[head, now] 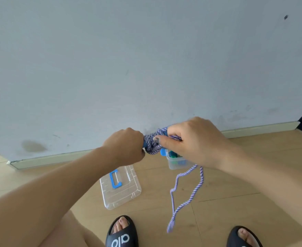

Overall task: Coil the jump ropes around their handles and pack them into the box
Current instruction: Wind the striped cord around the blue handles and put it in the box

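My left hand [127, 147] is closed around the blue handles of a purple-and-white jump rope [153, 142], whose turns are wound around them between my hands. My right hand [193, 139] pinches the rope at the coil. A long loop of the rope [187, 191] hangs down from my right hand toward the floor. Under my right hand stands the clear plastic box [175, 164] with a blue latch; green and blue things lie inside, mostly hidden by my hand.
The clear box lid [121, 188] with a blue handle lies flat on the wooden floor left of the box. A grey-blue wall [146, 59] with a pale skirting board rises just behind. My two feet in black slides [122, 232] stand at the bottom edge.
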Available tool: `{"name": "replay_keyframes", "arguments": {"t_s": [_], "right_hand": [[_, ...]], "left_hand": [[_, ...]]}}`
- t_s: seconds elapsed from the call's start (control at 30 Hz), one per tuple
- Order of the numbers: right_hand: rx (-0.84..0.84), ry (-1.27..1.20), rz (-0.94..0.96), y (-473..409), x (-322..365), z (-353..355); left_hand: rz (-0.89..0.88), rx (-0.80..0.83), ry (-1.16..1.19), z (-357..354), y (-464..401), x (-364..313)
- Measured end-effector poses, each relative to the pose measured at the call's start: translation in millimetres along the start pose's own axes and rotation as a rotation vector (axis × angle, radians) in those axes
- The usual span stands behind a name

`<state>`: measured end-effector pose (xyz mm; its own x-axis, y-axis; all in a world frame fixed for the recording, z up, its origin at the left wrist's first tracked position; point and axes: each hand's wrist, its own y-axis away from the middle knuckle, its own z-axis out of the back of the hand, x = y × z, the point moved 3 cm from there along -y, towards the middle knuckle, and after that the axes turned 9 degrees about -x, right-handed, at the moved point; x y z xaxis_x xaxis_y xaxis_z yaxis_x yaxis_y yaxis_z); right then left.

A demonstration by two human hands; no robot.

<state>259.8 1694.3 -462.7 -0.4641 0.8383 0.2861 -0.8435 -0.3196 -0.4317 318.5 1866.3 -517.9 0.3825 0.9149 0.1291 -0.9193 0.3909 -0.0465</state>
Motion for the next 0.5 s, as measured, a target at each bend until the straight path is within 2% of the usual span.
{"name": "replay_keyframes", "arguments": {"t_s": [0.17,0.33,0.43,0.5], "right_hand": [[-0.033,0.001,-0.033,-22,-17,2],[0.099,0.006,-0.066,-33,-34,-7],[0.219,-0.071,-0.124,-34,-43,-20],[0.285,-0.213,-0.198,-30,-47,-24]], "left_hand": [[-0.234,-0.048,-0.136,10,15,-38],[-0.368,-0.15,-0.195,18,24,-56],[-0.405,-0.229,-0.12,25,28,-63],[-0.402,-0.291,0.042,33,30,-60]]}}
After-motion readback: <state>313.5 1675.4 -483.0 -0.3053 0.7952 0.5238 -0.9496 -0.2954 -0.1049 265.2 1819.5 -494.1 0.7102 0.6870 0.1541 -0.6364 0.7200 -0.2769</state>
